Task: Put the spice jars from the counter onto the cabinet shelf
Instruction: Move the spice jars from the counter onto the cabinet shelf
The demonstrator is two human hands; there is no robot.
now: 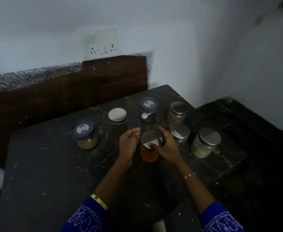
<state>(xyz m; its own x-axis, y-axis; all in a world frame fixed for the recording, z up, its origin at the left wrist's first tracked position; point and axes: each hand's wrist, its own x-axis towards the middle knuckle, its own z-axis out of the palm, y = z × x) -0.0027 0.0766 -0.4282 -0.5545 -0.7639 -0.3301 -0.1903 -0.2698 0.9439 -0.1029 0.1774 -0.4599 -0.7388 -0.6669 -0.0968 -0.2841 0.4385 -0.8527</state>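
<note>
Several spice jars stand on the dark counter [53, 173]. My right hand [166, 146] grips the steel lid of the jar with orange-red powder [149, 154], thumb on top. Just left of that jar my left hand [129, 143] is open, fingers apart, close to the glass but not clearly touching. Around them stand a blue-lidded jar of tan powder [85, 134], a steel-lidded dark jar [117, 117], a blue-lidded jar with a white scoop [148, 109], a brown-filled jar [176, 113], a short steel-lidded jar [180, 132] and a jar of green spice [205, 143]. No cabinet shelf is in view.
A wall with a switch and socket plate [101, 44] rises behind the counter, above a brown backsplash [70, 91]. To the right the counter ends at a lower dark ledge [237, 123] by the corner wall. The lighting is dim.
</note>
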